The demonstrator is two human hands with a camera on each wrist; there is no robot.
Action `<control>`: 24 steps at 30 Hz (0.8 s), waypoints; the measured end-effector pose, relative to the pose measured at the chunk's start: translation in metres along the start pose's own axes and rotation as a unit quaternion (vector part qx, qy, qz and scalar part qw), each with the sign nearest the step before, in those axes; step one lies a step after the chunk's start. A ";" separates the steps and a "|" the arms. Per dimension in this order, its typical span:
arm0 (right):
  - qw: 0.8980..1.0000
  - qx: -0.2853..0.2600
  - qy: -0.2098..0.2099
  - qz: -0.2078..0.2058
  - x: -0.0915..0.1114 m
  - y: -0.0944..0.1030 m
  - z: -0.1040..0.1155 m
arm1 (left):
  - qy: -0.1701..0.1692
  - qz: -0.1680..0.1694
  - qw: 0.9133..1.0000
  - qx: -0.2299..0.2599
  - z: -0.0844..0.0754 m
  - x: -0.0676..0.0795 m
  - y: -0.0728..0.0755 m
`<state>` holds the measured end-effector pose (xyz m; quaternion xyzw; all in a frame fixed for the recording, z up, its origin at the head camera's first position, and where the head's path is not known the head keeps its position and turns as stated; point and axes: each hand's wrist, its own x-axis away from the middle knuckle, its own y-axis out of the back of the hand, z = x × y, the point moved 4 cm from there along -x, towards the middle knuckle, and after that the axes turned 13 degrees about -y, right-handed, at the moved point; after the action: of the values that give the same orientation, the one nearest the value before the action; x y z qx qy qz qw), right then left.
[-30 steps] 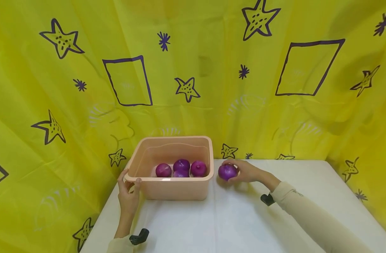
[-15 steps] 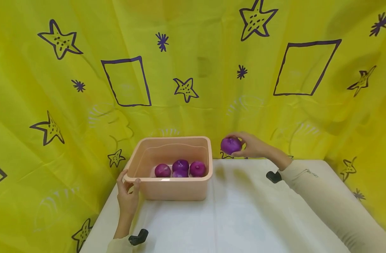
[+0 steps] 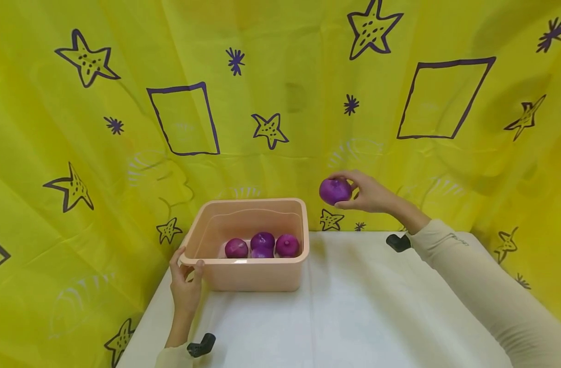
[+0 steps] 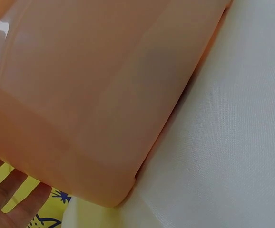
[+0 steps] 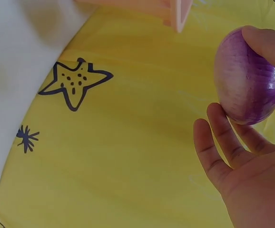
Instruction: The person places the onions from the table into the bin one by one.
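My right hand (image 3: 372, 195) holds a purple onion (image 3: 334, 191) between thumb and fingers, up in the air to the right of the bin and above its rim. In the right wrist view the onion (image 5: 247, 78) shows a pale side and glossy purple skin. A peach plastic bin (image 3: 253, 277) stands on the table, with several purple onions (image 3: 236, 248) inside. At the bin's front left corner my left hand (image 3: 186, 292) grips the rim, thumb in front and fingers along the left side. The left wrist view shows the bin's wall (image 4: 80, 95) close up beside the fingers (image 4: 30, 202).
A white cloth covers the table (image 3: 354, 306). Behind and at both sides hangs a yellow sheet (image 3: 299, 168) printed with dark stars and squares. A small black device (image 3: 201, 345) sits at the left wrist, another black device (image 3: 398, 243) at the right.
My right hand has lifted the onion from the table beside the bin, first quickly, then a little higher. My left hand and the bin stay put.
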<state>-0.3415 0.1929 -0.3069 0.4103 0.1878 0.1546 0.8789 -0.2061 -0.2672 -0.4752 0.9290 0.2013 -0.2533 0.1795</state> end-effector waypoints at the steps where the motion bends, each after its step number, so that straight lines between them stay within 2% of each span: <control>1: 1.000 0.001 0.000 0.000 0.000 0.000 0.000 | 0.001 0.000 1.000 0.001 0.000 0.000 0.000; 13: 1.000 -0.002 0.012 0.014 -0.015 -0.008 0.015 | 0.001 0.001 1.000 0.002 0.001 0.001 0.001; 24: 0.998 0.007 0.043 0.045 -0.051 -0.043 0.056 | -0.001 -0.002 1.000 0.005 0.000 0.000 0.001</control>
<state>-0.3557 0.1074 -0.2966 0.4176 0.2076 0.2100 0.8593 -0.2050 -0.2681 -0.4747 0.9293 0.2020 -0.2553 0.1743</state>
